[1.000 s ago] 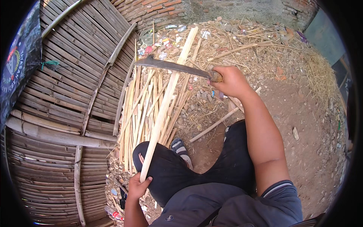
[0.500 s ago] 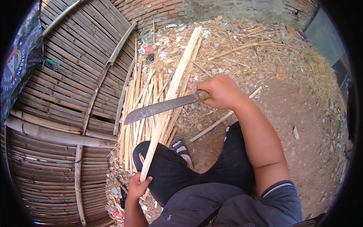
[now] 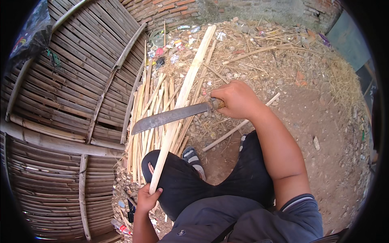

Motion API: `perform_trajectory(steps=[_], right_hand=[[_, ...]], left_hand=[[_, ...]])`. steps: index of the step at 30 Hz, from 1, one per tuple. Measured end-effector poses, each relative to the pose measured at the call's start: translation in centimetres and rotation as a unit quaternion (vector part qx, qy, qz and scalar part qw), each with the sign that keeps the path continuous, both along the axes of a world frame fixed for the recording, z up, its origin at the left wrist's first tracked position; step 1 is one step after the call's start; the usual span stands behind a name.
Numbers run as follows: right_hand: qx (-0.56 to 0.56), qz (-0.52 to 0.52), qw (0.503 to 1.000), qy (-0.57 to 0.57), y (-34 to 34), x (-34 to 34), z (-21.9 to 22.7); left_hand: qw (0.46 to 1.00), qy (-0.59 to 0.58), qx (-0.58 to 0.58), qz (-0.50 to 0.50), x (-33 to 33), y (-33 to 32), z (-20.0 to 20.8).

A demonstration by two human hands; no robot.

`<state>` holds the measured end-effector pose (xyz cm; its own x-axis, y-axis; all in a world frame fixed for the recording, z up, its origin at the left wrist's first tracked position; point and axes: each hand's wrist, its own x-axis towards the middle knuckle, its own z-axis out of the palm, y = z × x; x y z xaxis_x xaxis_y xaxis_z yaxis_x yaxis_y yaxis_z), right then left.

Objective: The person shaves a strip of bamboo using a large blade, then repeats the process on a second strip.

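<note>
My right hand is wrapped round the wooden handle of a machete. Its broad dark blade points left and lies across a long pale bamboo strip, apparently against its upper face. Near my left knee, my left hand grips the strip's lower end, with the thumb on top. From there the strip slants up and away past my thigh, over a heap of split bamboo strips on the ground. The fingers under the strip are mostly hidden.
A bamboo slat wall rises along the left. A thin pole lies on the dirt near my feet. Straw, rubble and litter spread toward the brick wall at the back. A plastic bottle lies at the lower left.
The machete and the bamboo strip have barely moved; the blade tip sits very slightly further left. The cloth at the upper left has shifted and shows less.
</note>
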<state>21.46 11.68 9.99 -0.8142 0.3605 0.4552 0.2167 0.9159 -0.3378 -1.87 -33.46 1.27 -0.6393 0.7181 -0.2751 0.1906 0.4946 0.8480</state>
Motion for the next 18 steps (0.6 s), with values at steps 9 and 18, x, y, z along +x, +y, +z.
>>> perform_trajectory(steps=[9,18], right_hand=[[-0.076,-0.155,0.985,0.003,2.7,0.1,-0.7],[-0.016,-0.015,0.999,-0.049,-0.4,-0.8,-0.3]], left_hand=[[0.990,0.130,-0.016,0.050,3.1,1.3,1.0],[0.987,0.155,-0.020,0.033,2.9,1.1,0.6]])
